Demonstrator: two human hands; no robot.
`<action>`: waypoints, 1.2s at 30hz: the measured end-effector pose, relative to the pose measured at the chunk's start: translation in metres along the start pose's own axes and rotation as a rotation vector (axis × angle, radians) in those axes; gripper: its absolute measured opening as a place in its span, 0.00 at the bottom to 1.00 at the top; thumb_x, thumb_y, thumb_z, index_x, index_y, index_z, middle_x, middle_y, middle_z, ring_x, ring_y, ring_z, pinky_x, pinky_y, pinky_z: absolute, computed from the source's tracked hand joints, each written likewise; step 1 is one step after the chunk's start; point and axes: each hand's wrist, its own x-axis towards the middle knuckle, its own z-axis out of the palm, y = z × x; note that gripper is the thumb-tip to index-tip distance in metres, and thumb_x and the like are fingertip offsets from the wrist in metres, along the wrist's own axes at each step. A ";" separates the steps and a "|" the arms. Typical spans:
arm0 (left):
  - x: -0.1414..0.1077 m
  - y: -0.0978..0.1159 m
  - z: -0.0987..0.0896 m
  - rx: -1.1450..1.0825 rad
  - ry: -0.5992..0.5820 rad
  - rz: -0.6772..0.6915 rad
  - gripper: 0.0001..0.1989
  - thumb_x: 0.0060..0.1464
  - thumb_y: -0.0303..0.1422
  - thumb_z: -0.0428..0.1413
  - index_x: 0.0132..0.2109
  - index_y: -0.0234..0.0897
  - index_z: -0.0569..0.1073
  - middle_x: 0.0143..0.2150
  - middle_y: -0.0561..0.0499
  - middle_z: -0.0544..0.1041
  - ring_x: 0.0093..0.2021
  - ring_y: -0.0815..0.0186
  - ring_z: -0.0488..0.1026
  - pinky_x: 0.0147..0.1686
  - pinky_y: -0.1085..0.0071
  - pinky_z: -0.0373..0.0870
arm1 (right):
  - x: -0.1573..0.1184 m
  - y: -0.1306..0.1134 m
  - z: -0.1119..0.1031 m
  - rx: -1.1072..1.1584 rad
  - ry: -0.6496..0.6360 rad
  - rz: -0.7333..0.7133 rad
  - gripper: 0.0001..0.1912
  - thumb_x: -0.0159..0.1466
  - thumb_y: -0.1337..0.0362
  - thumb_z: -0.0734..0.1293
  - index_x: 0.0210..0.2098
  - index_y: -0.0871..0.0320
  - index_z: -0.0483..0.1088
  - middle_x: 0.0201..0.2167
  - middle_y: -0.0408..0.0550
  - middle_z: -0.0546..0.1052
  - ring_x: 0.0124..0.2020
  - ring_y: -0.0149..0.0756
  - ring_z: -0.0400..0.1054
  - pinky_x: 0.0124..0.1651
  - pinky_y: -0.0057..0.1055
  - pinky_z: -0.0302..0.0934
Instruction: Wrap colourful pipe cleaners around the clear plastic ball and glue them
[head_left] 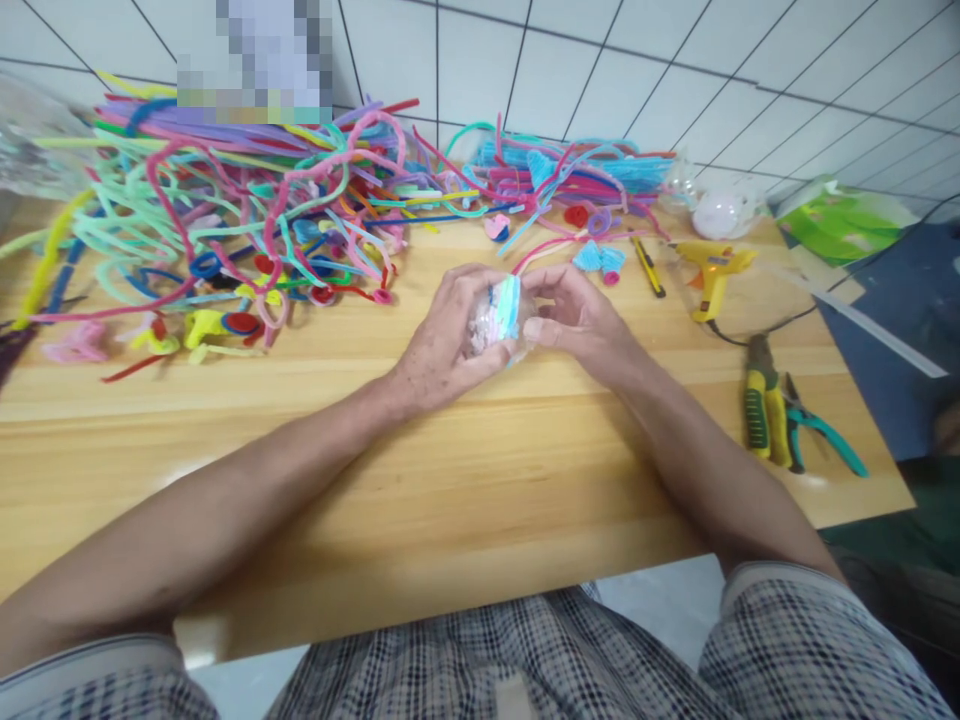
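Note:
Above the middle of the table, a small clear ball (484, 328) with whitish bits inside is held between both hands. A shiny iridescent strip (509, 303) crosses its face. My left hand (450, 340) wraps the ball from the left, its thumb along the lower front. On the other side, my right hand (581, 322) has its fingers bent around the right edge, with thumb and fingertips at the strip's side. Part of the ball is hidden behind the fingers. Just beyond the hands lie pink pipe cleaners (541, 247) and a blue pipe-cleaner bow (598, 260).
Tangled pipe cleaners (225, 210) cover the back left; blue bundles (630, 170) lie at the back. Rightward are a utility knife (648, 266), yellow glue gun (711, 270) with cord, wire strippers (763, 405), teal-handled pliers (821, 430), another clear ball (724, 212) and a green bag (844, 222).

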 end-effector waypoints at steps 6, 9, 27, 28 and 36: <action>0.001 0.003 -0.002 0.006 -0.027 0.005 0.32 0.75 0.50 0.61 0.76 0.48 0.62 0.71 0.37 0.74 0.73 0.44 0.73 0.73 0.40 0.75 | -0.001 0.001 0.005 -0.044 0.047 -0.015 0.34 0.56 0.38 0.88 0.49 0.46 0.74 0.52 0.47 0.80 0.57 0.48 0.75 0.55 0.43 0.72; 0.001 0.004 -0.002 0.022 -0.039 0.009 0.31 0.75 0.50 0.60 0.76 0.48 0.62 0.71 0.37 0.74 0.74 0.44 0.73 0.73 0.40 0.75 | -0.003 0.001 0.007 -0.045 0.055 -0.026 0.32 0.57 0.41 0.87 0.49 0.47 0.73 0.52 0.46 0.79 0.57 0.47 0.75 0.56 0.43 0.71; -0.001 0.002 -0.002 0.025 -0.027 -0.013 0.32 0.75 0.54 0.60 0.76 0.49 0.62 0.72 0.38 0.75 0.74 0.43 0.73 0.76 0.39 0.73 | -0.004 0.000 0.000 0.010 -0.011 0.003 0.32 0.60 0.37 0.85 0.53 0.46 0.76 0.57 0.49 0.80 0.64 0.52 0.74 0.59 0.47 0.75; -0.001 0.002 -0.002 0.028 -0.026 -0.012 0.33 0.75 0.53 0.60 0.76 0.48 0.62 0.72 0.38 0.75 0.74 0.43 0.73 0.76 0.39 0.73 | -0.005 -0.001 0.000 0.010 -0.008 0.001 0.32 0.61 0.37 0.85 0.53 0.46 0.76 0.57 0.49 0.80 0.65 0.52 0.74 0.60 0.47 0.74; 0.000 0.005 0.002 0.023 0.018 -0.001 0.32 0.76 0.56 0.60 0.76 0.49 0.63 0.70 0.38 0.76 0.73 0.44 0.74 0.75 0.38 0.74 | -0.008 -0.003 0.014 -0.121 0.106 -0.046 0.24 0.61 0.51 0.83 0.51 0.46 0.74 0.54 0.47 0.82 0.62 0.51 0.75 0.57 0.47 0.74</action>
